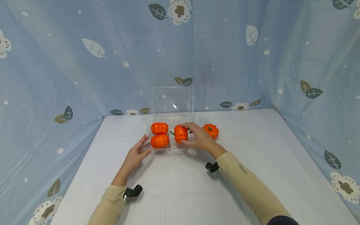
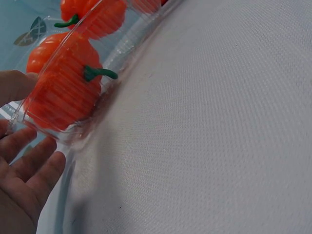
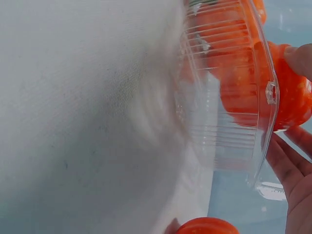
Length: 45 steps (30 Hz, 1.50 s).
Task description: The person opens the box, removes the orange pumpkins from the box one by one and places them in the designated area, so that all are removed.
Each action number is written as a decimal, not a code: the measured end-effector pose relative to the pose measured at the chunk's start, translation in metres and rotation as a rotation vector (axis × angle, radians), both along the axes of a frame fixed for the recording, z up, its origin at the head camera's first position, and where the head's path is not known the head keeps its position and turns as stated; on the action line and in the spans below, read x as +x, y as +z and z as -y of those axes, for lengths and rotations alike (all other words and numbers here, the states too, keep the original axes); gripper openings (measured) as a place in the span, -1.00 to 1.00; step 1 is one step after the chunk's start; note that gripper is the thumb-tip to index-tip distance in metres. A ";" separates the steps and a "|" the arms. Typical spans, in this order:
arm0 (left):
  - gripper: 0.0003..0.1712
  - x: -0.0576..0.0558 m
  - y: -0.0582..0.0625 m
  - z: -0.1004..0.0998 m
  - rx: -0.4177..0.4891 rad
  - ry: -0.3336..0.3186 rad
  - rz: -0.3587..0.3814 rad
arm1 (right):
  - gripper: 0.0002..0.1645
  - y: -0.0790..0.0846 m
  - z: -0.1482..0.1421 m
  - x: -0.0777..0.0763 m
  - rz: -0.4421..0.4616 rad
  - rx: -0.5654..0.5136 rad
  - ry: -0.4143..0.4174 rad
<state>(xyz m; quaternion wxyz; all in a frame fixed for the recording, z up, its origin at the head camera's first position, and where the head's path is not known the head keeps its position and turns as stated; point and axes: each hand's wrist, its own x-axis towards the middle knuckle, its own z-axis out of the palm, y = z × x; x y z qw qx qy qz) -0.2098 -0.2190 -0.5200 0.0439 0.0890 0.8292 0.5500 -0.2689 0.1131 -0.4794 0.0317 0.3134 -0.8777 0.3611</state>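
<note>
A clear plastic clamshell box (image 1: 172,149) lies with its lid (image 1: 171,100) raised at the back. Two small orange pumpkins, one behind (image 1: 159,128) and one in front (image 1: 160,141), sit in its left half. My right hand (image 1: 198,137) grips a third pumpkin (image 1: 181,133) between thumb and fingers in the right half, its green stem pointing left. In the right wrist view this pumpkin (image 3: 292,92) shows partly above the rim. My left hand (image 1: 137,153) is at the box's front left corner, thumb and loosely spread fingers at the rim (image 2: 53,53).
Another orange pumpkin (image 1: 211,131) stands on the white tabletop (image 1: 180,193) right of the box, partly behind my right hand. A blue patterned curtain (image 1: 126,62) encloses the back and sides. Black camera mounts (image 1: 133,191) stick out from both wrists.
</note>
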 end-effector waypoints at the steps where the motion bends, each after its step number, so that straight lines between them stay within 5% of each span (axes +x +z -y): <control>1: -0.04 0.000 0.000 0.000 -0.001 -0.001 -0.001 | -0.23 0.000 -0.001 0.000 0.005 -0.018 0.002; 12: -0.04 0.001 0.001 0.000 -0.004 0.002 0.005 | -0.18 0.000 -0.013 0.004 0.060 -0.104 -0.024; 24: -0.04 0.000 0.000 0.000 0.001 0.001 0.001 | -0.23 -0.004 -0.025 0.005 -0.019 -0.138 -0.005; 45: -0.04 -0.001 -0.001 0.000 0.022 -0.007 -0.006 | -0.23 -0.006 -0.048 0.012 0.096 -0.272 -0.097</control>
